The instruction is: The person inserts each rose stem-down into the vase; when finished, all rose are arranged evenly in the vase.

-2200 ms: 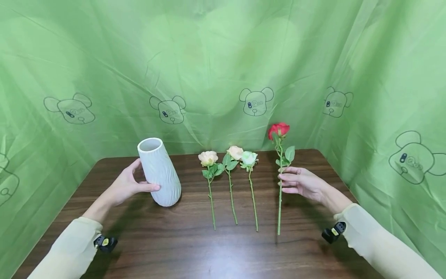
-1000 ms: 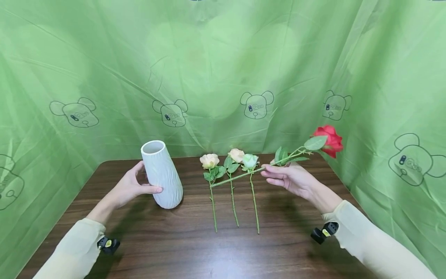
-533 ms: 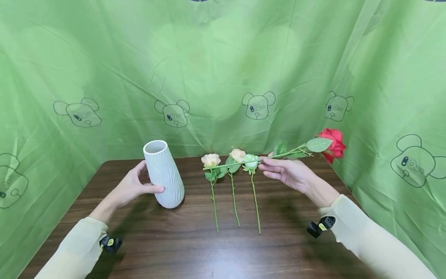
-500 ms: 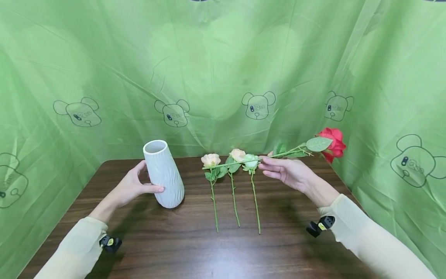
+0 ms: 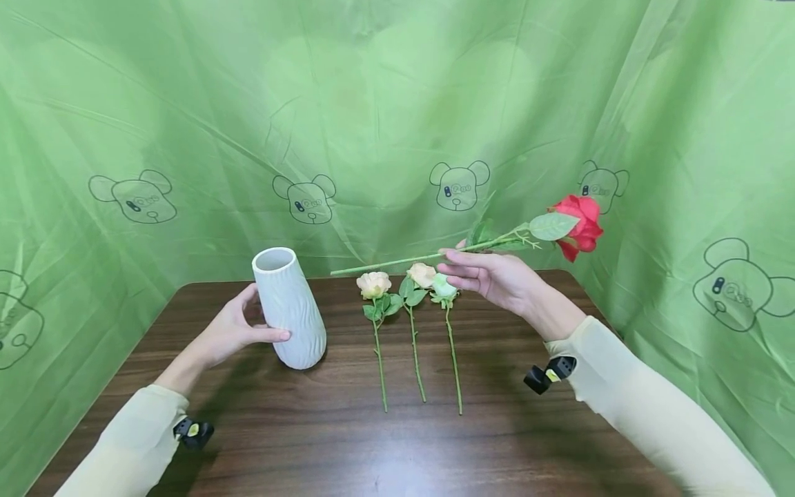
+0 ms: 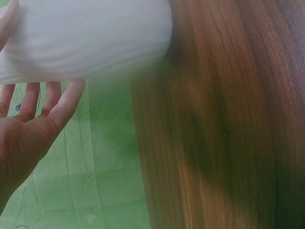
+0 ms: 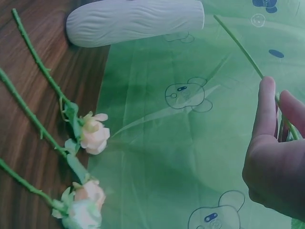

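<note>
My left hand point(image 5: 239, 330) holds a white ribbed vase point(image 5: 290, 314) on the left side of the table, thumb across its front; in the left wrist view the fingers point(image 6: 66, 102) lie along the vase wall. Up in the air, my right hand point(image 5: 497, 275) pinches the stem of a red rose point(image 5: 579, 224). The bloom points right and the bare stem end reaches left, toward the vase mouth but apart from it. Below it on the table lie a cream flower point(image 5: 373, 284), a second cream flower point(image 5: 421, 276) and a pale green-white flower point(image 5: 444, 286), stems toward me.
The dark wooden table point(image 5: 310, 435) carries everything. Behind it and at both sides hangs a green cloth point(image 5: 385, 138) with bear-head outlines, close to the table's back edge. Black wrist cameras point(image 5: 549, 375) sit on both forearms.
The red rose has turned from upright to nearly level, bloom to the right, and has since risen and moved left with my right hand. The left hand still holds the vase in place.
</note>
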Motion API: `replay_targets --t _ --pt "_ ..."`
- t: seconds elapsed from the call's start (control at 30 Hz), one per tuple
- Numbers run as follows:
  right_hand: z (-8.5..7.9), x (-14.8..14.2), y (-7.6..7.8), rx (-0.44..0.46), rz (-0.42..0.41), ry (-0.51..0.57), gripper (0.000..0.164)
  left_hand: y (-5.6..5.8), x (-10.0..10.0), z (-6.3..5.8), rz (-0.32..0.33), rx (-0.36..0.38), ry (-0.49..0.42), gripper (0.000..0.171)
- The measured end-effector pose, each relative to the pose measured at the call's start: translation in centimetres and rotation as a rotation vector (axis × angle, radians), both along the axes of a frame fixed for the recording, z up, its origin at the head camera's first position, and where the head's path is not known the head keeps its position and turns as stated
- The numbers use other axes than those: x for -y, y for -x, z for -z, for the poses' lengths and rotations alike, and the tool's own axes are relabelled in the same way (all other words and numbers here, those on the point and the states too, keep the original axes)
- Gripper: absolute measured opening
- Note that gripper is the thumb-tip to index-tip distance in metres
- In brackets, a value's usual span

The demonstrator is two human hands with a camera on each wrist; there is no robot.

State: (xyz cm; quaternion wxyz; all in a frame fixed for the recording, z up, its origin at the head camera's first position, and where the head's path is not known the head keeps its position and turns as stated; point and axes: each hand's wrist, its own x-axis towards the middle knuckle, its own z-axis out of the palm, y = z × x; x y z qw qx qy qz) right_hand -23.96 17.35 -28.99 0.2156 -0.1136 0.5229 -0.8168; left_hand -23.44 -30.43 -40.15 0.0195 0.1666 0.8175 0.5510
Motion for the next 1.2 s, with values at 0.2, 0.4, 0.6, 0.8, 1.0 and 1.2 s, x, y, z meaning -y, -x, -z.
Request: replay_targets --t 0.2,0.4,0.6,0.8,1.0,1.2 --pt "-1.1 1.5 0.4 -0.019 -0.022 0.02 0.024 0.1 0.0 0.0 0.002 -0.018 0.018 0.086" --pt "-1.7 3.3 0.9 -0.027 -0.039 0.003 0.022 0.0 0.2 0.2 -0.013 -0.049 0.067 0.085" --pt "-2.8 5.0 1.3 -0.038 -0.021 -0.02 0.017 -0.1 0.2 0.2 -0.002 -0.026 0.048 0.084" --pt "-3.9 6.6 2.1 -0.047 -0.042 -0.028 0.018 -0.1 0.4 -0.1 -0.017 -0.035 0.063 0.083" --pt "-4.2 7.6 2.7 -0.086 -0.07 -0.09 0.03 0.0 0.1 -0.2 0.005 -0.028 0.05 0.085" --pt "-4.5 8.5 3.1 -0.086 -0.051 -0.132 0.029 0.0 0.0 -0.2 0.005 -0.026 0.048 0.083"
